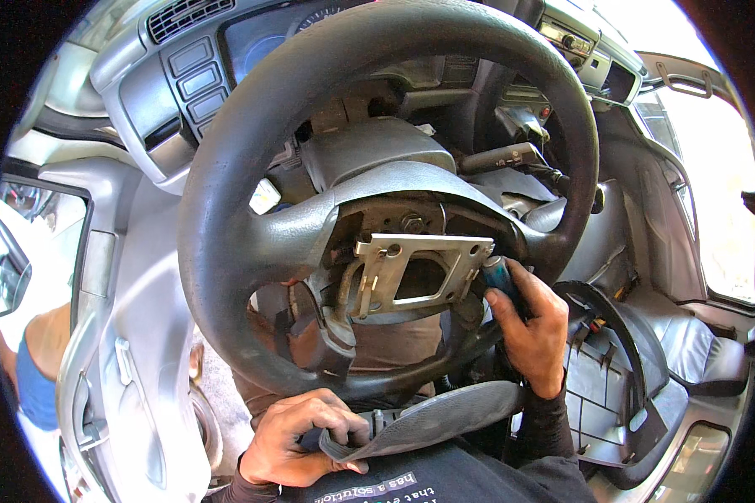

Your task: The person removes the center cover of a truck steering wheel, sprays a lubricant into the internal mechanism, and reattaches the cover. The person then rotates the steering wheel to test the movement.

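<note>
In front of me is a black steering wheel [220,180] with its centre uncovered. A flat metal bracket [384,289] with a rectangular opening sits in the middle, and a large hub nut [412,222] shows above it. My right hand [535,327] is closed around a short blue-and-grey cylinder like a tool handle [497,275], its grey end by the bracket's right edge. Below the rim, my left hand [298,440] grips the left end of a curved black steering wheel cover [449,421], its fingers wrapped over the edge. The cover lies across my lap.
A control stalk [505,158] sticks out right of the steering column. On the passenger side rests a ribbed black panel [596,402], beside a dark seat [700,339]. The grey driver's door [147,360] stands at the left, with a person in blue [40,369] beyond it.
</note>
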`<state>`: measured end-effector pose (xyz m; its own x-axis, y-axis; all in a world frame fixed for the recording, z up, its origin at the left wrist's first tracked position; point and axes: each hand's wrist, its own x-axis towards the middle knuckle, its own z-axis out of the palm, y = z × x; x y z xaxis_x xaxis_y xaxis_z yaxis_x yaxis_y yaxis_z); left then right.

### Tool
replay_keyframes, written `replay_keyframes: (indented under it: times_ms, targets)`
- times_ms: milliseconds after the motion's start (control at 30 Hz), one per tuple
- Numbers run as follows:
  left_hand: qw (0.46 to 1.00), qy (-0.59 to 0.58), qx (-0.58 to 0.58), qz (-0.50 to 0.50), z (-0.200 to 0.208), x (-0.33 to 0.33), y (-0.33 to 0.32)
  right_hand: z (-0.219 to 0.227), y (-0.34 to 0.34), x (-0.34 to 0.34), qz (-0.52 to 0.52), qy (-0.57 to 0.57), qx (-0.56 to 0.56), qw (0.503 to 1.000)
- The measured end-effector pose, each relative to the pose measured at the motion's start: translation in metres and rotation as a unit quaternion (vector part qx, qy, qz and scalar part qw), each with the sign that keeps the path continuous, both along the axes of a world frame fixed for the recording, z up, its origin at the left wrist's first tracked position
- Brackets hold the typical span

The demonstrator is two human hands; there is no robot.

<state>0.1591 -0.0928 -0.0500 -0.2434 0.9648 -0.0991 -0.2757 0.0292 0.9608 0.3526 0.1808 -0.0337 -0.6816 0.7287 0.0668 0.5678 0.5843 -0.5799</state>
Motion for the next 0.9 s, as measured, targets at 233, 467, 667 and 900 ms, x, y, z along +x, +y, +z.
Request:
replay_keyframes:
  times_ms: [233,467,667,900]
  targets:
    - [1.000,-0.001,-0.018,-0.003,0.005,-0.001,0.001,-0.001,-0.002,0.000,-0.001,0.010,-0.016,1.000]
    - [0.997,0.076,-0.005,-0.004,0.013,0.000,0.005,-0.001,-0.001,-0.003,0.009,0.002,0.006,1.000]
    - [0.997,0.077,0.018,-0.014,0.012,-0.003,0.013,0.000,0.000,-0.002,0.012,0.006,-0.012,1.000]
    - [0.994,0.085,0.062,-0.026,0.010,-0.006,0.013,0.000,0.005,0.000,0.024,0.011,-0.018,0.999]
